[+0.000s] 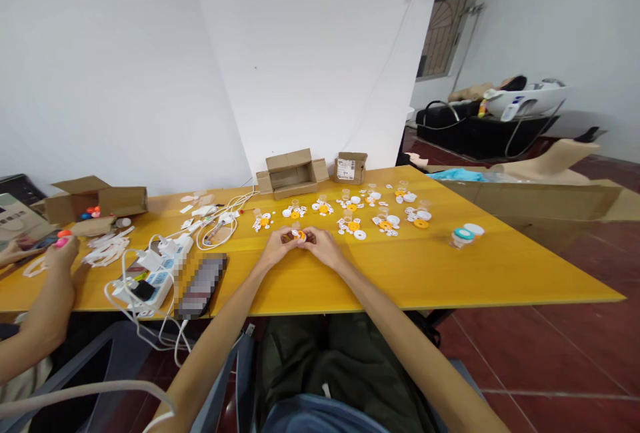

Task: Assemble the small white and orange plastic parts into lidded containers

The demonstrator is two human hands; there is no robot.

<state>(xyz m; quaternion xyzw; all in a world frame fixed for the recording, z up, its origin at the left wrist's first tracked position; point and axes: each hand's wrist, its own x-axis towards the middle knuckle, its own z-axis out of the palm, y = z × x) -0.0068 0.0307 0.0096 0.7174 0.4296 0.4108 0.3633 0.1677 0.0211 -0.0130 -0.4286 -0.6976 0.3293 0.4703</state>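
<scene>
Just above the table's front half, my left hand (277,247) and my right hand (323,246) meet with their fingers closed around a small white-and-orange round plastic part (299,235). The fingers cover much of it, so its exact kind is hard to make out. Beyond my hands lie several groups of loose pieces: orange rings (353,226), white discs (359,235), small white cut-out pieces and see-through cups (348,215). Off to the right stands a see-through container with a teal lid (464,234), a white disc (474,228) beside it.
An open cardboard box (293,180) and a smaller box (350,168) stand at the wall. Left of me are a power strip (163,276) with tangled white cables and a phone (201,286). Farther left, a co-worker's hand (63,253) holds something pink and orange.
</scene>
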